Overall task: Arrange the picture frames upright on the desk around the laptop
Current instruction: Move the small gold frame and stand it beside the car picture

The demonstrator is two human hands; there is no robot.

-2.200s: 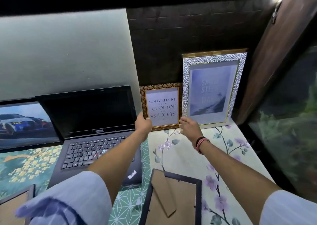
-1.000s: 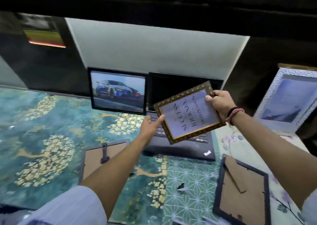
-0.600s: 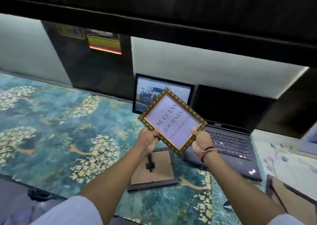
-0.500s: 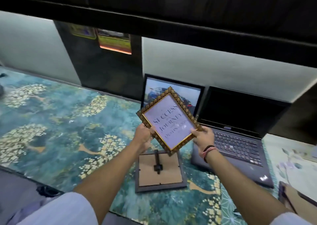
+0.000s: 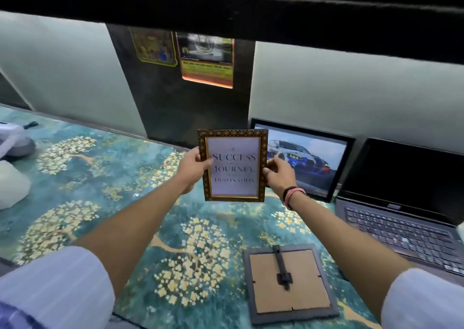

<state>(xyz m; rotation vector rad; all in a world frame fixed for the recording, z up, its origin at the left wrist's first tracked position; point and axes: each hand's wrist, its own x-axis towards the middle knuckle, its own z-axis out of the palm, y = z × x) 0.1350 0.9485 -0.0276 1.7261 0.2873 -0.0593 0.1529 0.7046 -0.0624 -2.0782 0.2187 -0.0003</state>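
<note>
I've got both hands, left hand [image 5: 194, 169] and right hand [image 5: 277, 175], fingers clamped on the gold frame [image 5: 233, 165], midair at 9 o'clock from the laptop [image 5: 404, 203]. Setting it down blind could bump the car picture [image 5: 306, 160] over.

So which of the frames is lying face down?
The grey frame near the laptop: its cardboard back and stand face up. The car frame stands; the gold frame is held upright.
</note>
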